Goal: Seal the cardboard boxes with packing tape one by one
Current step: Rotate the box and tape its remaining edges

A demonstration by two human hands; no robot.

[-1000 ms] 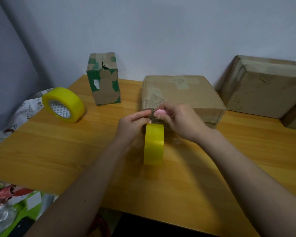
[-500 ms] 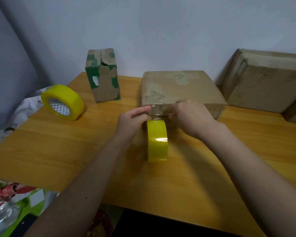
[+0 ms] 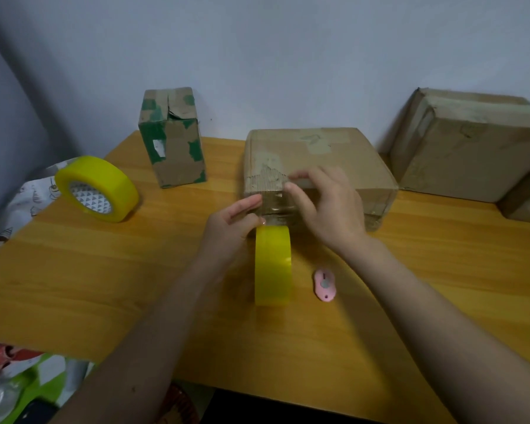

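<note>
A flat cardboard box (image 3: 318,154) lies at the table's middle, with clear tape across its near left front face. A yellow tape roll (image 3: 273,264) stands on edge right in front of it. My left hand (image 3: 230,228) reaches to the box's front face with straight fingers, its thumb by the top of the roll. Fingers of my right hand (image 3: 328,206) lie over the box's front top edge and press on the tape. A small pink cutter (image 3: 325,284) lies on the table beside the roll, in neither hand.
A second, wider yellow tape roll (image 3: 97,188) lies at the table's left. A small green-and-brown box (image 3: 173,136) stands upright at the back left. Larger cardboard boxes (image 3: 471,145) are stacked at the back right. The wooden table (image 3: 104,286) ends near me.
The pink cutter has left my right hand and now lies on the table. My right hand has moved onto the box's front edge. My left hand stays at the tape.
</note>
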